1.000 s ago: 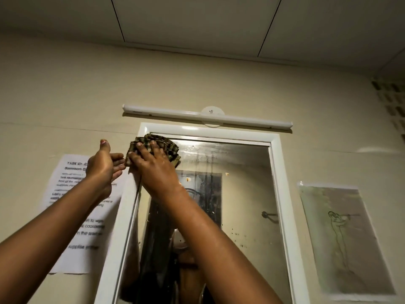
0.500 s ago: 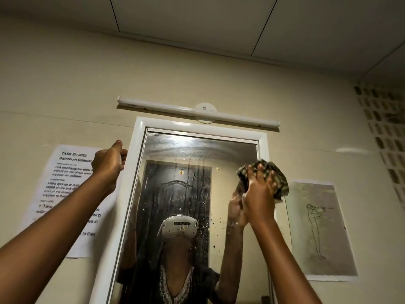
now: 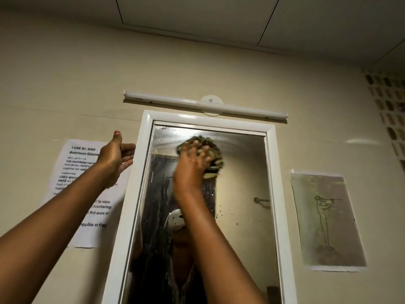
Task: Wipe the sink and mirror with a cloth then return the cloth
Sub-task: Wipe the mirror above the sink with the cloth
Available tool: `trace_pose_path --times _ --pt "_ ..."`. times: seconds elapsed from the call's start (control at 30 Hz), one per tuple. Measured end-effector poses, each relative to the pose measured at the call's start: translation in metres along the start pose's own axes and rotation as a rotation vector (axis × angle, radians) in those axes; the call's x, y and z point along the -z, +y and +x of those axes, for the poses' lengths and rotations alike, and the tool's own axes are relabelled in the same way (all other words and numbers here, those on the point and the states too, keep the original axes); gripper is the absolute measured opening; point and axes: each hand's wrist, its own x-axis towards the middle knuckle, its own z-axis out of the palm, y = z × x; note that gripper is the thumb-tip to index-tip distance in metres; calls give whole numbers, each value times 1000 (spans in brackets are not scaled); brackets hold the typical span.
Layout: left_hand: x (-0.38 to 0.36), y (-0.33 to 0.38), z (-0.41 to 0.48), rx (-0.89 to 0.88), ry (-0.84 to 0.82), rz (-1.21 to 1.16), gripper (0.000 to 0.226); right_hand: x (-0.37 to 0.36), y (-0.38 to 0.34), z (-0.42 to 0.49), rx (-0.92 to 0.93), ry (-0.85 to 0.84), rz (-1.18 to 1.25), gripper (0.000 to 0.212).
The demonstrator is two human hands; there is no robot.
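A tall mirror in a white frame (image 3: 275, 183) hangs on the beige wall, its glass streaked and spotted. My right hand (image 3: 192, 163) presses a bunched green checked cloth (image 3: 211, 153) against the upper middle of the glass. My left hand (image 3: 117, 155) is raised beside the frame's left edge, fingers apart, holding nothing. The sink is out of view.
A white tube light (image 3: 206, 105) runs above the mirror. A printed task sheet (image 3: 81, 172) is taped to the wall on the left, partly behind my left arm. A paper with a line drawing (image 3: 326, 218) hangs on the right. Patterned vent blocks (image 3: 388, 110) fill the far right wall.
My right hand swept the cloth from the mirror's top left to its right edge, then back to the upper middle. My left hand opened its fingers beside the frame.
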Motion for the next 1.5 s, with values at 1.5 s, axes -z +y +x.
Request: trace_pose_path --times 1.5 --pt "11 -20 -22 -105 120 243 39 -1 36 -43 -195 86 100 71"
